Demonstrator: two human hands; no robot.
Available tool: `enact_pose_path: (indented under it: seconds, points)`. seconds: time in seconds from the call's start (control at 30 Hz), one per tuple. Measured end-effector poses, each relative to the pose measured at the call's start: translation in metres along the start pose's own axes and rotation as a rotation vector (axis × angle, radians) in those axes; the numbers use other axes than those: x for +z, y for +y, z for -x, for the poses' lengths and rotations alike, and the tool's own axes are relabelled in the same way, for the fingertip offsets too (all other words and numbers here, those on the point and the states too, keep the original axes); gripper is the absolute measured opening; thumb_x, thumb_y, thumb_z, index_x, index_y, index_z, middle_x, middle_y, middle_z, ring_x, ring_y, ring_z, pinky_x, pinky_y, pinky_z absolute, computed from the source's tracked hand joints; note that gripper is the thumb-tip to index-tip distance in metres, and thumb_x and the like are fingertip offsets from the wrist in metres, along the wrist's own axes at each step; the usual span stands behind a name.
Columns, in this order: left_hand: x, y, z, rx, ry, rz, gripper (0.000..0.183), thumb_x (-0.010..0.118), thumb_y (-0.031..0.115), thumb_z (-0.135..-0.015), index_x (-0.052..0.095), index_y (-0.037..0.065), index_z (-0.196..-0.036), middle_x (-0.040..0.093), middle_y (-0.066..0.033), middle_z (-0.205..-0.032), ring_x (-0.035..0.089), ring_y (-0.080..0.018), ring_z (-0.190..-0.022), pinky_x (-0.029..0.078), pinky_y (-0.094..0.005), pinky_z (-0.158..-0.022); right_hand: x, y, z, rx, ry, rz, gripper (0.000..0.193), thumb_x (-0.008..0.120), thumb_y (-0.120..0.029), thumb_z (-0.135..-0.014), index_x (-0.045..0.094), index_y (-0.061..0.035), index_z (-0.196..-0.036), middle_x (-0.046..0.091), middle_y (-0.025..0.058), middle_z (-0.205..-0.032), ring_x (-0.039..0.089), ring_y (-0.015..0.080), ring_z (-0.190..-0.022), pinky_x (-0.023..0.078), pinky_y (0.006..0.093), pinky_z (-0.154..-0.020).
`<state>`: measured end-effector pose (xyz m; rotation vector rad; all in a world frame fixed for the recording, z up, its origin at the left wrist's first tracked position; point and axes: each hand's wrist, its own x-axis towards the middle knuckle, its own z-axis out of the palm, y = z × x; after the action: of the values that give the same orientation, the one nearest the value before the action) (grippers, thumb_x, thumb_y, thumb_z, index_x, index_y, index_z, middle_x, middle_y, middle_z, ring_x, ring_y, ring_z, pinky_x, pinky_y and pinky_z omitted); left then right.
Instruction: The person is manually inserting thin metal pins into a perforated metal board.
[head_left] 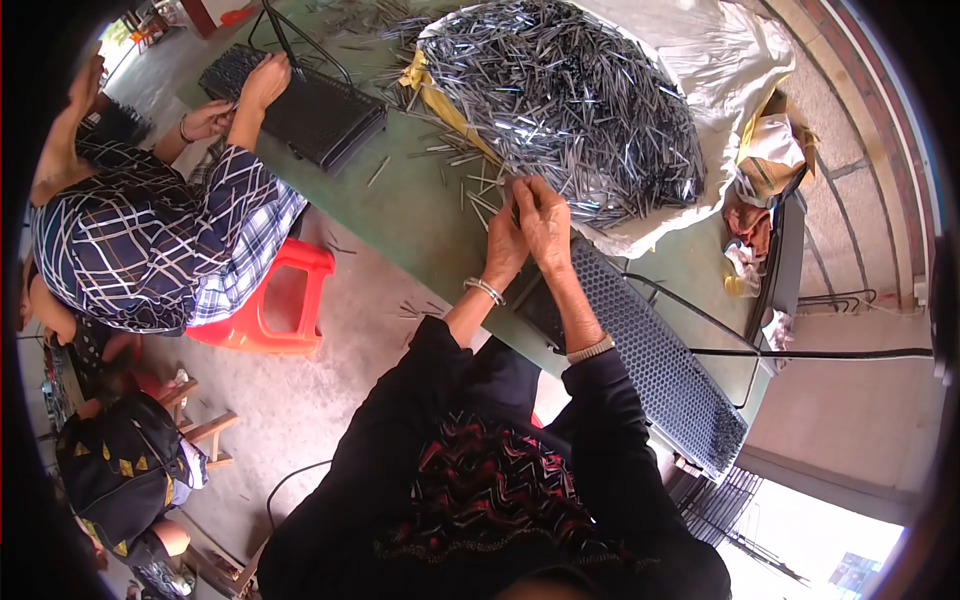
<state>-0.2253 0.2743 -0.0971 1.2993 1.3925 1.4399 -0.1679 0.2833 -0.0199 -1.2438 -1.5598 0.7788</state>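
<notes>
My left hand (507,245) and my right hand (545,228) meet at the near edge of a large heap of thin dark sticks (560,110). Both are closed, fingertips pinched together. A small dark piece shows between them, mostly hidden by the fingers, and I cannot make out what it is. Under my right forearm lies a long black board full of round holes (650,345), slanting down to the right. The heap rests on a white sack (725,75) spread over the green table (420,215). Loose sticks lie scattered left of my hands.
On the left, a co-worker's hands (255,90) work over another black perforated block (335,125). That person sits on a red plastic stool (300,290). A black cable (820,353) crosses at right. A cardboard box (775,160) and crumpled cloths (748,225) sit by the wall.
</notes>
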Motion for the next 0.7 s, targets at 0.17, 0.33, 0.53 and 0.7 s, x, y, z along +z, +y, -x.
enact_pose_path:
  seconds: [0.17,0.33,0.53,0.7]
  points:
    - [0.005,0.008,0.012,0.039,-0.02,0.132,0.03,0.061,0.017,-0.086,0.052,0.004,-0.112,0.062,-0.0097,-0.089,0.06,-0.0157,-0.083,0.048,-0.0292,-0.071,-0.003,0.004,0.013,0.133,0.035,0.006,0.021,0.055,-0.019,-0.09,0.063,-0.0003,-0.094,0.064,0.0198,-0.08,0.063,0.0293,-0.073,0.047,0.0351,-0.068]
    - [0.0,0.012,0.014,0.095,-0.069,0.184,0.03,0.063,0.013,-0.084,0.052,0.003,-0.11,0.063,-0.012,-0.086,0.061,-0.0161,-0.08,0.048,-0.0295,-0.072,-0.011,0.0,0.02,0.039,0.073,0.099,0.025,0.049,-0.018,-0.091,0.063,0.0017,-0.097,0.064,0.0229,-0.093,0.063,0.036,-0.086,0.048,0.0382,-0.077]
    - [-0.009,0.021,0.019,-0.012,-0.142,0.12,0.032,0.064,0.012,-0.084,0.052,0.003,-0.112,0.063,-0.0093,-0.091,0.058,-0.0127,-0.087,0.047,-0.0283,-0.077,-0.013,-0.007,0.023,0.065,0.12,0.145,0.029,0.046,-0.018,-0.094,0.06,0.0027,-0.109,0.058,0.0255,-0.114,0.055,0.0415,-0.105,0.045,0.0417,-0.088]
    - [-0.004,0.008,0.025,0.084,-0.114,0.23,0.035,0.065,0.012,-0.084,0.051,0.002,-0.114,0.062,-0.0092,-0.099,0.058,-0.0161,-0.093,0.045,-0.0276,-0.083,-0.002,0.026,0.03,-0.15,0.003,0.323,0.028,0.044,-0.015,-0.094,0.056,0.0053,-0.11,0.056,0.0261,-0.115,0.053,0.0407,-0.106,0.042,0.0431,-0.094]
